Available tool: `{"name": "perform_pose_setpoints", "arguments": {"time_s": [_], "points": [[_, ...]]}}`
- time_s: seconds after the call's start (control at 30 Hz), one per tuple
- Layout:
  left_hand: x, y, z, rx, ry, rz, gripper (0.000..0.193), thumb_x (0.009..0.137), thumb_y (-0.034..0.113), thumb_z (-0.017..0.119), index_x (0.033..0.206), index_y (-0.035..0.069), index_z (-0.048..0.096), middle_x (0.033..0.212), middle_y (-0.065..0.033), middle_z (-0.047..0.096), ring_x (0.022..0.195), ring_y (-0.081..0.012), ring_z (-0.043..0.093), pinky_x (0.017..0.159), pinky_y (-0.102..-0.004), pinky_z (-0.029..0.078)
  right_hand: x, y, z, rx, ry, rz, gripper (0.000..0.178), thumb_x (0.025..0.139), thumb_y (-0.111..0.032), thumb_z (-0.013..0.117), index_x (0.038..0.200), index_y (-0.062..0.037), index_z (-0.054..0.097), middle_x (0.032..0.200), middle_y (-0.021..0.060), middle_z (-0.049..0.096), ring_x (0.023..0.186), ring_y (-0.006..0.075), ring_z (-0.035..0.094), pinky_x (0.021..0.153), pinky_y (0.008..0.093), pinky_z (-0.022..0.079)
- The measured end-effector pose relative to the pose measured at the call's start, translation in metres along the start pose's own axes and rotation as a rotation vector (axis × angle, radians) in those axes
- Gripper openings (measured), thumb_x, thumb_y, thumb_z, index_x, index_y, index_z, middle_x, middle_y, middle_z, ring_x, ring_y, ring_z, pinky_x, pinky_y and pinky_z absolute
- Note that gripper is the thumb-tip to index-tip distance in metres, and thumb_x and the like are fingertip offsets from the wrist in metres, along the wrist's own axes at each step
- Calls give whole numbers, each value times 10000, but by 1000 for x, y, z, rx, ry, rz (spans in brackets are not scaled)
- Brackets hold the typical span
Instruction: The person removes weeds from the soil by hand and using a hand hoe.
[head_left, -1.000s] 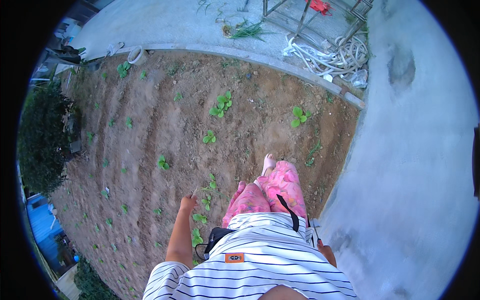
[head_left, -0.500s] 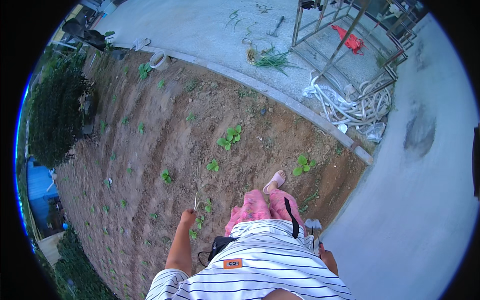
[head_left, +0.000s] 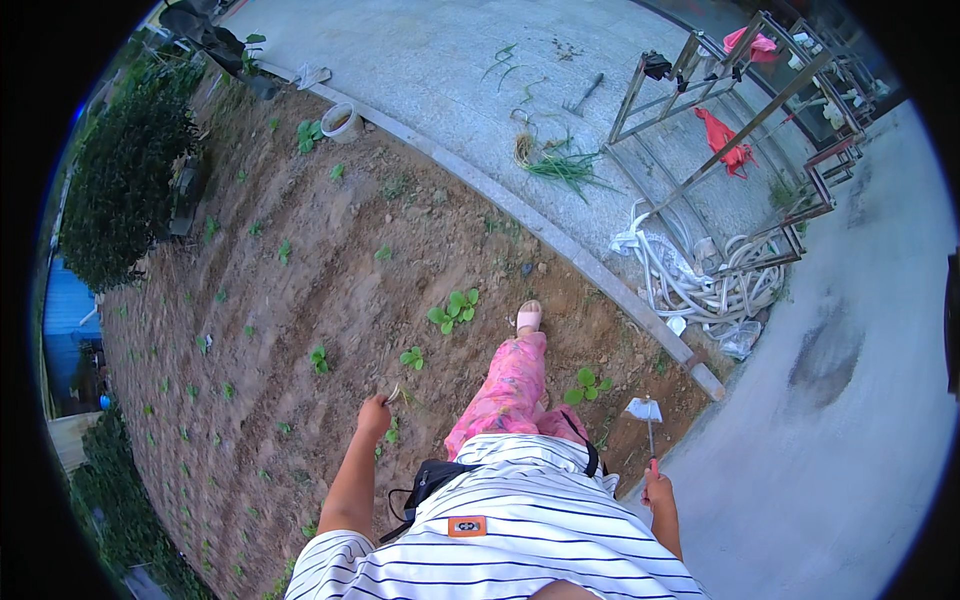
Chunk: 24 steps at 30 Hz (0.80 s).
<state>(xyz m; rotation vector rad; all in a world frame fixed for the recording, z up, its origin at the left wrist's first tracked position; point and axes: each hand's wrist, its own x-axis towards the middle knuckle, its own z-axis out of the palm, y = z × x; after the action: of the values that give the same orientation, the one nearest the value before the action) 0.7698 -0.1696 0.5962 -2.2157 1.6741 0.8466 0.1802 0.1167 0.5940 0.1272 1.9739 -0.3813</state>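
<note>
My left hand point(head_left: 374, 414) is closed on a thin plant stem point(head_left: 400, 393), pale with wispy ends, held over the soil at my left. Several small green seedlings point(head_left: 391, 432) grow just beyond and below that hand. On the other side, my right hand point(head_left: 657, 490) grips the red handle of a small hoe point(head_left: 644, 409). Its pale metal blade points away from me, above the soil by the concrete edge. A leafy seedling point(head_left: 587, 385) stands left of the blade. My foot in a pink slipper point(head_left: 529, 318) is on the soil ahead.
A stone curb point(head_left: 560, 243) borders the planted bed. Beyond it lie a bunch of green onions point(head_left: 568, 168), a hand rake point(head_left: 585, 95), a metal frame point(head_left: 690, 165) and coiled white hose point(head_left: 715, 290). A white bucket point(head_left: 341, 122) stands at the bed's far edge; a dark bush point(head_left: 125, 190) is left.
My right hand has swung forward, bringing the hoe into full view. The slippered foot has stepped ahead. My left hand still holds the stem, slightly farther forward.
</note>
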Motion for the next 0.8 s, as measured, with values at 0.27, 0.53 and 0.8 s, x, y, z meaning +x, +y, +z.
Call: {"name": "perform_pose_setpoints", "arguments": {"time_s": [0.27,0.53,0.8], "points": [[114,192,-62,-70,157,405,150,772,34,497,881,43,600,992,-173,549,954,-361,527,818,-416,442,-15,-103,34,-433,-19,9,329,837,-308,557,824,18,519,578,86,529,429,170,513,366,305,416],[303,394,-156,125,122,622,378,749,56,539,1125,85,514,1226,-199,444,1122,-369,454,922,-408,408,-20,-238,39,-407,-80,271,319,858,-311,515,803,2,503,577,63,496,426,170,482,377,315,396],[418,451,-261,-71,359,323,302,852,304,522,1025,67,592,1054,-188,571,968,-366,553,808,-429,447,19,-318,20,-34,6,147,325,848,-376,543,814,-54,520,578,33,492,429,130,476,379,290,404]]}}
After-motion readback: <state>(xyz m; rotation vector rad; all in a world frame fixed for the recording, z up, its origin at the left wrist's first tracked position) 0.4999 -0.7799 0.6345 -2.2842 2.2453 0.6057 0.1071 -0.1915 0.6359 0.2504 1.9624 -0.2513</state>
